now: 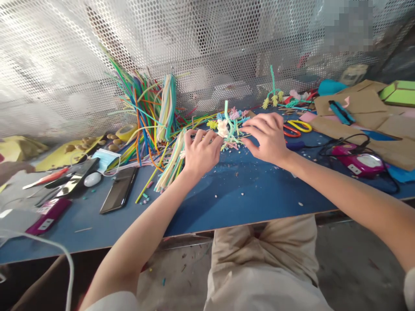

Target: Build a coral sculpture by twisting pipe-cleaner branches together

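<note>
While mesh [227, 43] walls the back, your forearms [158, 220] frame room

Between them, the blue worktop [240, 181] meets its front edge [253, 222]. Centrally, your left grip [201, 151] meets a ruffled cream flower [222, 128], closure unclear; your right grip [267, 134] stands parted beside a pale-green stem [226, 110].

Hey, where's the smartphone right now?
In the head view, the black smartphone lies on the blue tabletop, left of the person's left hand, with the light-blue face mask just beyond its far end.
</note>
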Action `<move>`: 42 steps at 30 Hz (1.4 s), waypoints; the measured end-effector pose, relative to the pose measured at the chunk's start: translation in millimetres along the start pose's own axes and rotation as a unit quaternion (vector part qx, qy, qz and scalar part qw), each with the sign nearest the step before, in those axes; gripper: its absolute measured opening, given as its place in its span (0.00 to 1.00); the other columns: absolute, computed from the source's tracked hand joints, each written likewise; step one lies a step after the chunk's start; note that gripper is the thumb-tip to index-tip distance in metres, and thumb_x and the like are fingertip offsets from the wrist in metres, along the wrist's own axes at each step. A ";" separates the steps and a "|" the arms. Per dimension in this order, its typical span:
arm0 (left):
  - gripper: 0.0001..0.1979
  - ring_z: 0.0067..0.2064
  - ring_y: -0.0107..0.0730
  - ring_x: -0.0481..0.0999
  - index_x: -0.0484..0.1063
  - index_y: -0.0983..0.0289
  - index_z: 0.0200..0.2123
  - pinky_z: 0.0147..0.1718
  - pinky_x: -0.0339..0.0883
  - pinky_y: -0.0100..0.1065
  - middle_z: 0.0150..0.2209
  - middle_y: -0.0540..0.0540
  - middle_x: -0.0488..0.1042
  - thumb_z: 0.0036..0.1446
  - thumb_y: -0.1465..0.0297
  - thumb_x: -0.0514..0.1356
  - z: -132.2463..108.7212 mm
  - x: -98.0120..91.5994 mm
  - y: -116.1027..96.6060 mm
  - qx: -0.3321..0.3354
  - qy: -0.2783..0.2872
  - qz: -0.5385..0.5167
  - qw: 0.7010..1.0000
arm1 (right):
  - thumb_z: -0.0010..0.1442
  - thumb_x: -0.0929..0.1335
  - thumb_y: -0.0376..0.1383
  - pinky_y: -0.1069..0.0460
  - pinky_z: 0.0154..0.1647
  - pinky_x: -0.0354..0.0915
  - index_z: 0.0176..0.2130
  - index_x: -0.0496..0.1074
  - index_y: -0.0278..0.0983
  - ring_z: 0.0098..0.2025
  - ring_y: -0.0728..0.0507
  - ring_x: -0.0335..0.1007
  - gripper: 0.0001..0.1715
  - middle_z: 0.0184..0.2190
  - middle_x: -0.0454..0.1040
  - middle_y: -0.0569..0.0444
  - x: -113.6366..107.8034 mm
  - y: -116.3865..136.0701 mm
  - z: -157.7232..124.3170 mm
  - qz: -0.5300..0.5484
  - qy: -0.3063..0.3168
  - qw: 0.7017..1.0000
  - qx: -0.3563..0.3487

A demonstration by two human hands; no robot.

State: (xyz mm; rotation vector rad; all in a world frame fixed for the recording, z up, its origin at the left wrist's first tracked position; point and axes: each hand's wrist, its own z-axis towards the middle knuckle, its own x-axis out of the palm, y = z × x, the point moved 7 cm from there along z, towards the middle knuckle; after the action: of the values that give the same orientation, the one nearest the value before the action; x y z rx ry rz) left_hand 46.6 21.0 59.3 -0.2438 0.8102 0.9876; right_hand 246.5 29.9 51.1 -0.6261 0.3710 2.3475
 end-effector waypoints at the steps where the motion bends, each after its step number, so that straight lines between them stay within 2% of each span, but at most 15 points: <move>1: 0.11 0.51 0.50 0.74 0.80 0.53 0.44 0.59 0.57 0.60 0.44 0.57 0.81 0.69 0.69 0.57 -0.2 0.8 -1.5 0.002 0.001 -0.006 1.000 | 0.71 0.68 0.46 0.32 0.65 0.55 0.52 0.81 0.48 0.55 0.33 0.71 0.14 0.49 0.83 0.52 5.4 -0.4 -0.1 0.003 0.021 1.000 -0.007; 4: 0.10 0.52 0.50 0.74 0.80 0.53 0.43 0.61 0.56 0.61 0.45 0.57 0.81 0.68 0.70 0.58 -0.2 1.8 -4.2 0.004 0.002 -0.019 1.000 | 0.72 0.67 0.41 0.37 0.54 0.60 0.48 0.83 0.47 0.43 0.38 0.74 0.13 0.40 0.86 0.54 18.2 -1.7 -2.6 0.012 0.051 0.999 -0.012; 8: 0.12 0.54 0.50 0.75 0.79 0.53 0.49 0.60 0.58 0.59 0.49 0.58 0.81 0.68 0.71 0.58 -0.4 -1.9 -6.7 0.016 -0.013 0.001 1.000 | 0.73 0.67 0.43 0.43 0.42 0.59 0.46 0.84 0.45 0.35 0.42 0.74 0.15 0.37 0.86 0.53 25.8 -1.7 -6.8 0.024 0.065 0.998 0.013; 10: 0.13 0.54 0.50 0.75 0.78 0.55 0.53 0.58 0.61 0.56 0.51 0.60 0.80 0.69 0.69 0.58 -1.7 -7.3 -6.7 0.013 -0.042 0.005 0.999 | 0.73 0.66 0.43 0.45 0.38 0.58 0.44 0.85 0.44 0.33 0.42 0.73 0.17 0.33 0.85 0.52 27.1 -5.5 -8.9 0.038 0.068 0.995 0.055; 13: 0.09 0.49 0.46 0.77 0.78 0.58 0.48 0.51 0.65 0.49 0.47 0.60 0.81 0.70 0.66 0.59 -5.0 -9.7 -11.1 0.033 -0.058 -0.043 0.997 | 0.74 0.65 0.47 0.48 0.32 0.56 0.43 0.83 0.42 0.27 0.44 0.70 0.20 0.25 0.78 0.54 31.0 -18.5 -14.3 0.105 0.074 0.979 0.160; 15: 0.08 0.44 0.41 0.78 0.78 0.59 0.44 0.47 0.67 0.44 0.41 0.57 0.82 0.70 0.65 0.59 -7.0 -3.7 -17.7 0.065 -0.031 -0.098 0.993 | 0.74 0.64 0.51 0.49 0.29 0.55 0.42 0.82 0.40 0.24 0.46 0.66 0.24 0.22 0.73 0.56 35.2 -25.3 -18.0 0.173 0.075 0.959 0.211; 18: 0.10 0.41 0.37 0.78 0.77 0.60 0.42 0.44 0.68 0.39 0.38 0.55 0.82 0.72 0.65 0.57 -9.2 11.1 -21.3 0.072 0.010 -0.146 0.987 | 0.73 0.64 0.56 0.49 0.28 0.55 0.41 0.81 0.38 0.24 0.47 0.63 0.28 0.23 0.72 0.55 39.1 -29.5 -20.0 0.244 0.062 0.939 0.233; 24: 0.13 0.46 0.37 0.81 0.78 0.62 0.47 0.48 0.72 0.39 0.44 0.56 0.83 0.75 0.64 0.54 -14.5 42.8 -15.1 0.047 0.093 -0.192 0.976 | 0.71 0.65 0.59 0.50 0.26 0.54 0.39 0.80 0.37 0.24 0.47 0.61 0.31 0.22 0.70 0.56 41.3 -36.2 -22.4 0.278 0.049 0.925 0.253; 31: 0.14 0.51 0.40 0.82 0.78 0.61 0.51 0.53 0.73 0.42 0.49 0.57 0.83 0.75 0.63 0.54 -18.2 54.3 -16.5 0.019 0.143 -0.229 0.963 | 0.69 0.67 0.59 0.50 0.23 0.52 0.39 0.79 0.38 0.20 0.49 0.56 0.29 0.18 0.63 0.60 40.9 -47.3 -22.4 0.330 0.014 0.903 0.276; 33: 0.16 0.47 0.38 0.82 0.78 0.61 0.51 0.51 0.74 0.41 0.47 0.57 0.84 0.75 0.62 0.52 -18.6 63.5 -7.4 -0.039 0.144 -0.302 0.941 | 0.70 0.67 0.58 0.50 0.23 0.53 0.38 0.79 0.38 0.21 0.49 0.56 0.28 0.18 0.63 0.60 42.7 -46.0 -21.5 0.354 0.028 0.896 0.266; 34: 0.17 0.44 0.36 0.82 0.77 0.61 0.51 0.47 0.75 0.39 0.44 0.56 0.84 0.75 0.61 0.51 -19.4 69.9 -0.7 -0.080 0.141 -0.355 0.921 | 0.70 0.67 0.58 0.50 0.24 0.53 0.38 0.79 0.38 0.21 0.49 0.56 0.27 0.18 0.63 0.60 43.8 -44.6 -21.1 0.364 0.040 0.894 0.259; 36: 0.21 0.36 0.33 0.80 0.77 0.61 0.49 0.39 0.75 0.37 0.39 0.56 0.83 0.75 0.56 0.49 -22.3 83.0 14.3 -0.161 0.124 -0.451 0.869 | 0.70 0.68 0.56 0.51 0.24 0.54 0.38 0.79 0.38 0.21 0.49 0.56 0.26 0.18 0.63 0.61 45.5 -41.5 -21.1 0.376 0.066 0.891 0.247; 38: 0.23 0.32 0.33 0.77 0.76 0.62 0.48 0.33 0.73 0.37 0.38 0.58 0.82 0.73 0.51 0.50 -25.9 91.7 26.2 -0.217 0.102 -0.532 0.812 | 0.70 0.68 0.55 0.51 0.24 0.54 0.38 0.79 0.38 0.21 0.49 0.56 0.25 0.19 0.64 0.61 46.8 -38.9 -21.6 0.374 0.095 0.892 0.236; 40: 0.22 0.30 0.33 0.75 0.76 0.62 0.46 0.31 0.71 0.37 0.38 0.58 0.81 0.68 0.49 0.55 -28.3 93.6 30.9 -0.237 0.090 -0.603 0.757 | 0.71 0.67 0.54 0.51 0.25 0.55 0.37 0.79 0.38 0.21 0.49 0.58 0.25 0.19 0.64 0.61 48.3 -37.0 -22.4 0.366 0.128 0.895 0.221; 42: 0.23 0.30 0.33 0.74 0.76 0.62 0.43 0.30 0.69 0.36 0.36 0.57 0.79 0.61 0.48 0.60 -29.0 89.8 25.3 -0.218 0.113 -0.660 0.710 | 0.71 0.67 0.54 0.51 0.25 0.54 0.37 0.80 0.38 0.21 0.49 0.59 0.25 0.20 0.66 0.61 49.3 -36.3 -23.0 0.350 0.157 0.901 0.202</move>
State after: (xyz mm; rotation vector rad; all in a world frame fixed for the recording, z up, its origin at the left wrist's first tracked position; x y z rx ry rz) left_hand 37.8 77.7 -19.9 -1.1900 0.3911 -0.2772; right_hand 246.1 73.3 2.3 -0.7472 1.3902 2.6855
